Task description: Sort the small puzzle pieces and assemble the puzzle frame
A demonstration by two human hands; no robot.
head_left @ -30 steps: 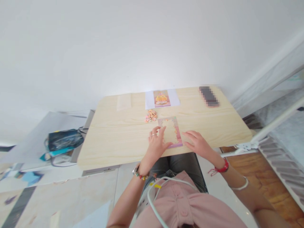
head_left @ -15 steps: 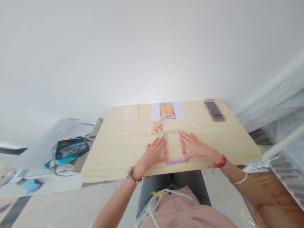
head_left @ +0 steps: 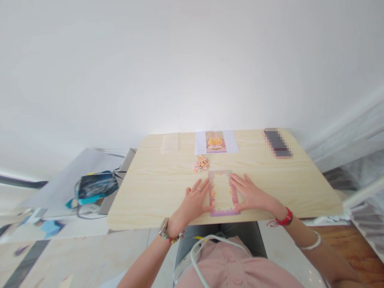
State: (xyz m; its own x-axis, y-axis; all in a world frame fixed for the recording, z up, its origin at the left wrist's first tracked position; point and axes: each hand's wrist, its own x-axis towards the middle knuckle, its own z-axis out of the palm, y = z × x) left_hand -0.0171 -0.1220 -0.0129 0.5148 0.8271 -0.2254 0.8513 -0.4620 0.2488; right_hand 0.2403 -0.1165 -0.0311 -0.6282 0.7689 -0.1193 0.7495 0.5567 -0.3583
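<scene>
A jigsaw puzzle frame [head_left: 225, 213] with a pink and purple printed border lies flat on the table close to its front edge. Inside the border the middle is pale, without the picture. My left hand [head_left: 193, 203] rests along the frame's left side, fingers stretched out and thumb at the lower corner. On the opposite side, my right hand [head_left: 253, 195] touches the border with spread fingers and thumb. Just beyond the frame, to the left, is a small heap of loose jigsaw pieces [head_left: 201, 164].
A sheet with a printed pumpkin-like picture [head_left: 215, 142] lies at the back by the wall. Left of it is a clear plastic bag [head_left: 170, 143]; a blurred phone-like object [head_left: 277, 143] sits at the back right. A dark blue bag [head_left: 97, 187] stands left of the table [head_left: 144, 200].
Both hands and the puzzle frame have slid slightly towards the table's front edge. The whole view has shifted a little; the pieces and sheet look unmoved on the table.
</scene>
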